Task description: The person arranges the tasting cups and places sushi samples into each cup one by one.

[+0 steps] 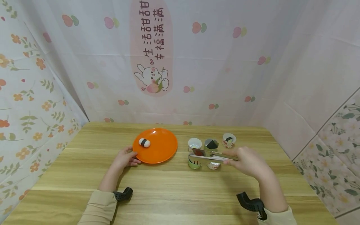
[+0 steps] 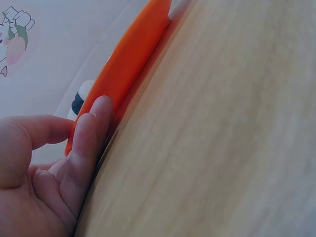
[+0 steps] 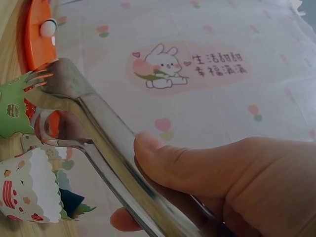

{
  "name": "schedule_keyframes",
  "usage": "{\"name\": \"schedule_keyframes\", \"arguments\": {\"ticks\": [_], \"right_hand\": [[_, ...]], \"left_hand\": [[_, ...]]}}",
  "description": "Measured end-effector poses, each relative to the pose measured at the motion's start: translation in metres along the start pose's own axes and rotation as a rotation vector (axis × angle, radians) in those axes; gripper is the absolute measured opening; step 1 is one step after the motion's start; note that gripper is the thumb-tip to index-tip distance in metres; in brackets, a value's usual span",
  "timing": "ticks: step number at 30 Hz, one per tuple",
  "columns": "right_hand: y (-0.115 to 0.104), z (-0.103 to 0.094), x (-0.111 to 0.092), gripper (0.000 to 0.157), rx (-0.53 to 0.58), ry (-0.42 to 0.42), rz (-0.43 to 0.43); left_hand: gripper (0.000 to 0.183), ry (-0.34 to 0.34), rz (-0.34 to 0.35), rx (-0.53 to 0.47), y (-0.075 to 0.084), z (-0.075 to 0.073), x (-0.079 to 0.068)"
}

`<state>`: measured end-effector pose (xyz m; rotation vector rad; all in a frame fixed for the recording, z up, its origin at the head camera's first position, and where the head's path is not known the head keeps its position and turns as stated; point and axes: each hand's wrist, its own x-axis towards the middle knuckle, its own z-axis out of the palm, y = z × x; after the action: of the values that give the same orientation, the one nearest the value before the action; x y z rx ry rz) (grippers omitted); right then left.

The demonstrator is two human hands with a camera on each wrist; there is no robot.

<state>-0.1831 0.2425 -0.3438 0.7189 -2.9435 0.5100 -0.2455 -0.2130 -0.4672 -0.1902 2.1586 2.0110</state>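
Note:
My left hand [image 1: 126,157] holds the near-left rim of a round orange plate [image 1: 160,150]. In the left wrist view the thumb lies over the rim and the fingers [image 2: 85,133] reach along the underside. A white toy sushi piece [image 1: 144,142] with a black band sits on the plate's left part. My right hand [image 1: 248,161] grips metal tongs [image 1: 209,155] between thumb and fingers. Their slotted tips extend left over a green paper cup [image 1: 194,164], and in the right wrist view they are right at its scalloped rim. A red bit [image 3: 29,112] shows there beside the tips.
Behind the tongs stand a pale paper cup [image 1: 195,142], a cup with a black triangular piece [image 1: 212,144] in it, and a patterned cup [image 1: 228,143] holding a dark piece. Another patterned cup [image 1: 214,166] is partly under the tongs. A printed curtain [image 1: 180,62] hangs behind the wooden table [image 1: 180,193].

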Motion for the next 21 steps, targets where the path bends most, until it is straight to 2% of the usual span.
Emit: {"name": "schedule_keyframes", "arguments": {"ticks": [21], "right_hand": [[-0.0007, -0.0007, 0.0019, 0.044, 0.041, -0.029, 0.033]], "left_hand": [[0.049, -0.004, -0.004, -0.011, 0.0007, -0.0001, -0.0014]]}}
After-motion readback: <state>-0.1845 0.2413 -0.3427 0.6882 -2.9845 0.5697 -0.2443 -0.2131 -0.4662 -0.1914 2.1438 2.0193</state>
